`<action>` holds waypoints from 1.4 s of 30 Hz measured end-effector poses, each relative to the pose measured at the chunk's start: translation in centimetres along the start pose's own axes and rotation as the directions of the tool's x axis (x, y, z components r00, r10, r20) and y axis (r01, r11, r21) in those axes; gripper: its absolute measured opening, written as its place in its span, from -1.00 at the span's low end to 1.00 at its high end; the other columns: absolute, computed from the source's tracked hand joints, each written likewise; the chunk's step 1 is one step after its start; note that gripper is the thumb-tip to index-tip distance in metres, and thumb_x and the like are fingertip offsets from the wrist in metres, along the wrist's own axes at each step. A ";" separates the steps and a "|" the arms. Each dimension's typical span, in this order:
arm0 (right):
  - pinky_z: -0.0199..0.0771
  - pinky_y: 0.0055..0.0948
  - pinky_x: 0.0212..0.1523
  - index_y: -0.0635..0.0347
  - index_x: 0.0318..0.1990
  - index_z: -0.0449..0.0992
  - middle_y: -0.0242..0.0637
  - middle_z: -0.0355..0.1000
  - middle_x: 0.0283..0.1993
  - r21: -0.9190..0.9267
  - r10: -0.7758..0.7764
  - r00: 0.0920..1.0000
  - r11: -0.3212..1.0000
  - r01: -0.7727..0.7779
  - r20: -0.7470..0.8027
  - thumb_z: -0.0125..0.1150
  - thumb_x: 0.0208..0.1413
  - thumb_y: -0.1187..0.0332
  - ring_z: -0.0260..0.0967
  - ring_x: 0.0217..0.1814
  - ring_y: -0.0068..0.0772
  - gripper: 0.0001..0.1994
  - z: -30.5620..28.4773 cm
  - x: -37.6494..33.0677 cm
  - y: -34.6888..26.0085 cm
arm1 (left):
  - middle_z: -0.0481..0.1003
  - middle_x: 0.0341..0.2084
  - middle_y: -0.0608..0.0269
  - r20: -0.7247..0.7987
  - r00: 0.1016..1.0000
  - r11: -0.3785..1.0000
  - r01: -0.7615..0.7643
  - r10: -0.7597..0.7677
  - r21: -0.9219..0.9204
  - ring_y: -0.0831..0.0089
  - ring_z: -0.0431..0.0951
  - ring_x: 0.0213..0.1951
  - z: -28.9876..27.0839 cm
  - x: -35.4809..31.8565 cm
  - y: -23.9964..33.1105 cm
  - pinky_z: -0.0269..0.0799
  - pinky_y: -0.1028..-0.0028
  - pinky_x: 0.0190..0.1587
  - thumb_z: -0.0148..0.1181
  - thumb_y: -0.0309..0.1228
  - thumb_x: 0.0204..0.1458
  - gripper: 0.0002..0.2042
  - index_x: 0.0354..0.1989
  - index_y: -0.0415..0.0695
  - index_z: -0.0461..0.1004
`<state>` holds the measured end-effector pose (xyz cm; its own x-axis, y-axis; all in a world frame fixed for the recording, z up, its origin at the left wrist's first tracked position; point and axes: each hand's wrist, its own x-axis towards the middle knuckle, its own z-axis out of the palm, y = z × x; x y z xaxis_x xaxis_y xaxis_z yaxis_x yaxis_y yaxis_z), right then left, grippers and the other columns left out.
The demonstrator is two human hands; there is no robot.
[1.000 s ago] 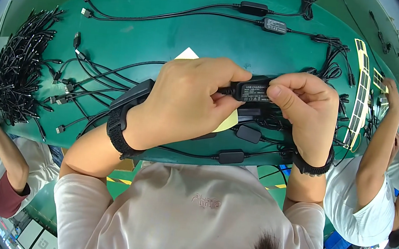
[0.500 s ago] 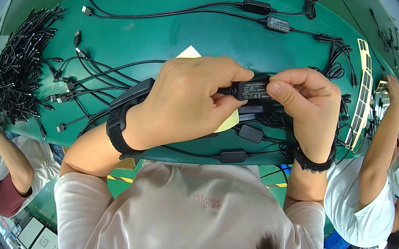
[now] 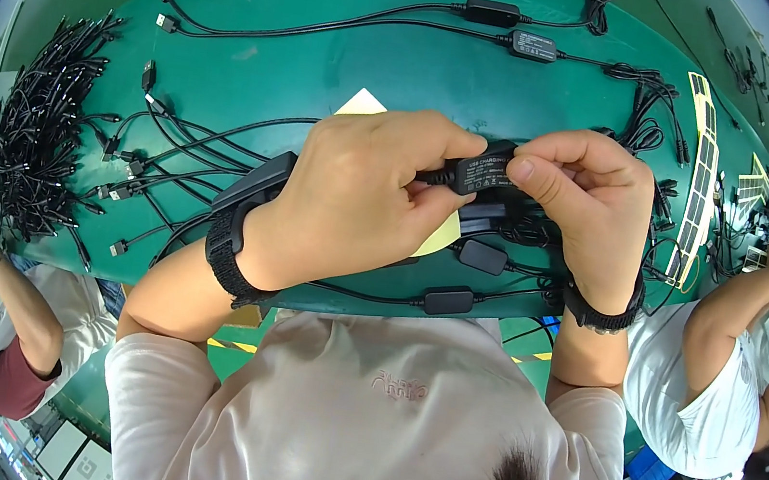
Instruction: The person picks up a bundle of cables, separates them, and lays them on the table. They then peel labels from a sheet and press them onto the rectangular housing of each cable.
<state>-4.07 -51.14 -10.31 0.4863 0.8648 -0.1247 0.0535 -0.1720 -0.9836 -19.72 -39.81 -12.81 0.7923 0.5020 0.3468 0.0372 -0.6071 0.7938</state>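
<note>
The left hand (image 3: 363, 184) grips one black box (image 3: 480, 175), thumb and forefinger closed on its near and far edges. The box extends rightward from this grip, long axis roughly left to right, its right end at the right hand (image 3: 598, 205). There the right thumb and forefinger are pinched together; what they pinch cannot be told. Counted: two far boxes (image 3: 490, 12) beyond the grip; two near boxes (image 3: 482, 257), closer to the body; one cable heap (image 3: 45, 127), well left; one long label strip (image 3: 701, 175), well right.
</note>
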 end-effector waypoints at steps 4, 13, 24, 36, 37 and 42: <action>0.31 -0.77 -0.49 0.33 -0.40 0.56 -0.38 0.49 -0.49 -0.015 -0.042 0.999 0.999 0.042 -0.022 0.35 -0.09 0.52 0.34 -0.49 -0.75 -0.90 0.2 0.0 0.3 | 0.52 -0.57 0.19 -0.030 0.999 1.000 0.012 -0.012 0.004 0.34 0.53 -0.60 0.1 0.3 0.5 0.40 0.50 -0.57 0.26 -0.58 -0.26 -0.81 -0.38 -0.22 0.52; 0.07 -0.74 -0.54 0.26 -0.28 0.56 -0.57 0.24 -0.61 -0.496 -0.341 0.937 0.829 0.259 -0.080 0.40 -0.17 0.53 0.10 -0.57 -0.78 -0.77 0.2 -0.5 -0.4 | 0.53 -0.55 0.20 0.029 0.995 0.992 0.099 -0.097 -0.082 0.48 0.49 -0.62 -0.7 0.6 1.1 0.39 0.58 -0.57 0.36 -0.55 -0.25 -0.76 -0.34 -0.24 0.51; 0.23 -0.38 -0.03 0.19 -0.28 0.55 -0.28 0.45 -0.37 -0.693 -0.536 0.821 0.516 0.503 0.196 0.43 -0.30 0.07 0.37 -0.27 -0.25 -0.55 -0.6 -0.9 -2.1 | 0.56 -0.49 0.19 -0.010 1.000 0.999 0.018 -0.019 -0.037 0.52 0.52 -0.58 -0.7 0.4 1.8 0.41 0.62 -0.55 0.35 -0.57 -0.26 -0.76 -0.33 -0.22 0.53; 0.34 -0.61 -0.36 0.22 -0.22 0.46 -0.38 0.43 -0.39 -0.245 -0.283 0.898 0.895 0.373 0.336 0.22 0.06 0.35 0.33 -0.40 -0.60 -0.81 -10.4 2.3 -1.8 | 0.47 -0.55 0.34 -0.104 0.993 0.999 0.052 -0.053 -0.012 0.68 0.33 -0.62 -4.3 1.3 4.0 0.22 0.68 -0.58 0.38 -0.62 -0.28 -0.70 -0.29 -0.23 0.51; 0.32 -0.68 -0.38 0.24 -0.24 0.45 -0.49 0.37 -0.41 -0.219 -0.267 0.910 0.913 0.344 0.316 0.22 0.07 0.33 0.28 -0.40 -0.72 -0.82 -11.1 2.5 -2.9 | 0.46 -0.50 0.41 0.002 0.989 0.988 0.148 -0.148 0.037 0.75 0.36 -0.55 -4.5 1.5 4.2 0.20 0.74 -0.55 0.36 -0.68 -0.26 -0.69 -0.27 -0.27 0.47; 0.29 -0.67 -0.25 0.23 -0.20 0.50 -0.44 0.41 -0.29 -0.704 -0.700 0.679 0.367 0.608 0.221 0.23 0.04 0.44 0.29 -0.31 -0.66 -0.83 -15.3 2.6 -9.5 | 0.37 -0.71 0.10 0.176 0.896 0.905 0.371 -0.407 0.205 0.37 0.40 -0.62 -8.0 0.6 2.1 0.25 0.43 -0.56 0.24 -0.43 -0.07 -0.85 -0.41 -0.25 0.45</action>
<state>10.07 -54.47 0.74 0.0998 0.8121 0.5750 0.9292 0.1306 -0.3457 -24.07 -35.89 -6.90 0.8018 0.5890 -0.1004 0.4530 -0.4897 0.7450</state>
